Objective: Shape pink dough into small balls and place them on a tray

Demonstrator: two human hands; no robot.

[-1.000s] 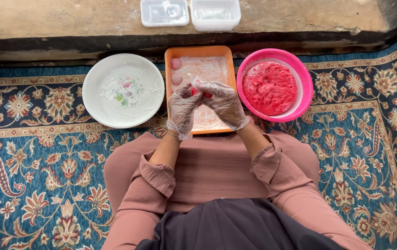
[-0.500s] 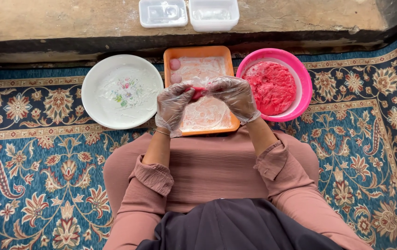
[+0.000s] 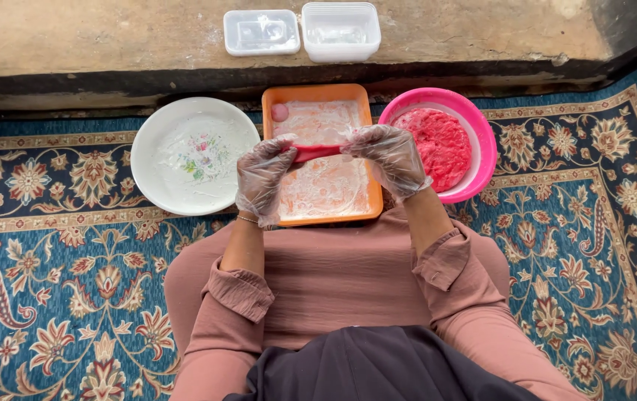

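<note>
Both my hands wear clear plastic gloves and hold one flattened piece of red minced meat (image 3: 317, 152) between them, above an orange tray (image 3: 323, 217). My left hand (image 3: 262, 178) grips its left end and my right hand (image 3: 391, 157) grips its right end. The tray is smeared with pale residue, and a small pink meat ball (image 3: 280, 112) lies in its far left corner. A pink bowl (image 3: 476, 126) of red minced meat (image 3: 441, 146) stands just right of the tray, beside my right hand.
A white plate (image 3: 155, 160) with a faint floral print sits left of the tray. Two clear plastic containers (image 3: 261, 32) (image 3: 340, 30) rest on a concrete ledge (image 3: 95, 37) beyond. I sit on a blue patterned carpet (image 3: 51, 282), knees in pink fabric.
My hands have risen slightly and drawn apart, and the red meat between them has stretched from a lump into a flat, elongated piece.
</note>
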